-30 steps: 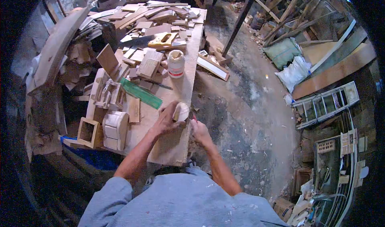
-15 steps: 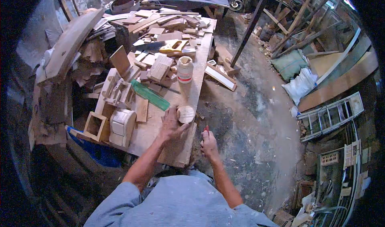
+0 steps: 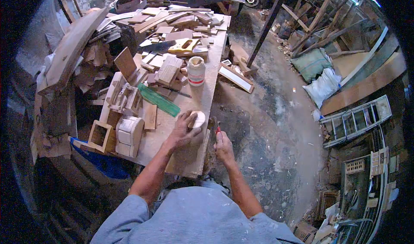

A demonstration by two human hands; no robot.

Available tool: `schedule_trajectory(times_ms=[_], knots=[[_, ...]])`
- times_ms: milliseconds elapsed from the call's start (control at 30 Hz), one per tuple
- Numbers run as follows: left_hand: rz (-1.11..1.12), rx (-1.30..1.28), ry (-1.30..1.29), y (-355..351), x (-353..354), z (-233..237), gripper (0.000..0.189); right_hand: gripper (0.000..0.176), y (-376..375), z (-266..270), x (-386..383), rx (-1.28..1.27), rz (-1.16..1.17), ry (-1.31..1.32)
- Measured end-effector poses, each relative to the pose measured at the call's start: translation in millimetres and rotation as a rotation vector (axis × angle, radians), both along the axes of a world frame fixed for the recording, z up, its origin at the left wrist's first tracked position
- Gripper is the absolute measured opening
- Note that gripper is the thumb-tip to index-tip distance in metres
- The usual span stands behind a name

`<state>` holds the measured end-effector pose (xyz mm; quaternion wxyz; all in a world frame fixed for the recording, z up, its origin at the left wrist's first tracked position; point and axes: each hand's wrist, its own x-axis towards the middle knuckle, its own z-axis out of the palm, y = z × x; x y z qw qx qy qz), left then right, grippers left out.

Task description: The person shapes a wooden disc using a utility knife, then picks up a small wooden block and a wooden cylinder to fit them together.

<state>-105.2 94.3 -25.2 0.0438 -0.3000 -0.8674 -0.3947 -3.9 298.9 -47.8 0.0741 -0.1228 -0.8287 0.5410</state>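
Curved plank: at your far left a long bent plank [image 3: 69, 50] leans at the edge of the tabletop [image 3: 196, 99].
Box frame: a small open wooden frame [image 3: 100, 136] sits at the near left corner, touching a rounded wooden box [image 3: 128, 135] on its right.
Green strip: a flat green strip [image 3: 159, 100] lies slantwise on the boards, between the small wooden builds and your left hand. Any marks on it are too small to read.
Left hand: your left hand [image 3: 183, 129] is pressed down on the tabletop near its right edge, fingers curled around the round wood piece [image 3: 199, 119].
Round wood piece: pale and disc-like, it rests on the tabletop under your fingers with its right side showing.
White jar: a white jar [image 3: 196, 70] stands upright beyond your hand, beside the scrap pile [image 3: 172, 24]. It has a red band near the base, but the lettering cannot be made out.
Red-handled tool: a red-handled tool [image 3: 218, 130] pokes up from your fist just off the tabletop's right edge. Its kind cannot be told.
Right hand: your right hand [image 3: 224, 147] is closed around that tool, over the floor [image 3: 267, 127].
Sacks: at your far right, a green sack [image 3: 310, 62] and a white sack [image 3: 323, 86] lie together on the floor.
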Motion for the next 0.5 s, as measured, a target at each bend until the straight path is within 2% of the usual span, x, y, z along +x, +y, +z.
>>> schedule_trajectory(times_ms=[33,67,167,200,367,400,500], knots=[[-0.055,0.09,-0.071,3,-2,25,0.053,0.04,1,0,0,-0.025,-0.007,0.017],[-0.098,0.308,-0.364,2,7,49,0.039,0.039,3,0,2,-0.061,-0.004,-0.01],[0.094,0.399,-0.42,-13,1,31,0.037,0.037,3,16,9,-0.146,0.006,-0.059],[0.074,0.472,-0.721,-17,-7,34,0.041,0.036,2,14,8,-0.16,0.015,-0.055],[0.216,0.609,-0.972,-10,2,41,0.047,0.037,-6,10,6,-0.187,0.024,-0.003],[0.23,0.65,-1.004,-9,4,43,0.049,0.037,-7,24,9,-0.198,0.036,-0.022],[0.143,0.55,-0.96,-11,10,55,0.053,0.038,-9,35,12,-0.276,0.051,-0.073]])
